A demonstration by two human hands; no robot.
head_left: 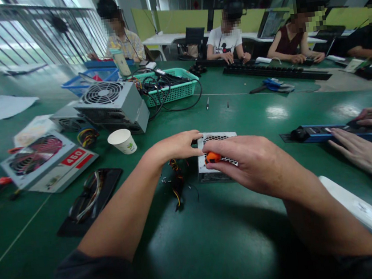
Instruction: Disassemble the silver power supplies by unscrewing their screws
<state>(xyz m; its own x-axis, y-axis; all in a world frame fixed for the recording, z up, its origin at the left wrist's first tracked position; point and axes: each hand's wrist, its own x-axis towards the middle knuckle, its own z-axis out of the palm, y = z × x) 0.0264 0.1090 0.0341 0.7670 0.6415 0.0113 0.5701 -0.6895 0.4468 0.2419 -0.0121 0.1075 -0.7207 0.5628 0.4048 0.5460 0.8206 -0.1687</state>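
Observation:
A small silver computer power supply (214,138) with a perforated top stands on the green table (218,243) in front of me. My left hand (176,146) lies against its left side, fingers curled over the top edge. My right hand (245,162) is closed around an orange-handled screwdriver (212,157), held over the unit's front top. A bundle of coloured wires (177,183) trails from the unit's left side onto the table.
A white paper cup (123,141), two grey power supplies (111,105), a boxed unit marked 450 (49,161) and a green basket (169,85) lie to the left and behind. Another person's hands (361,146) work on a blue strip (326,131) at right. Several people sit at keyboards (275,72) far across.

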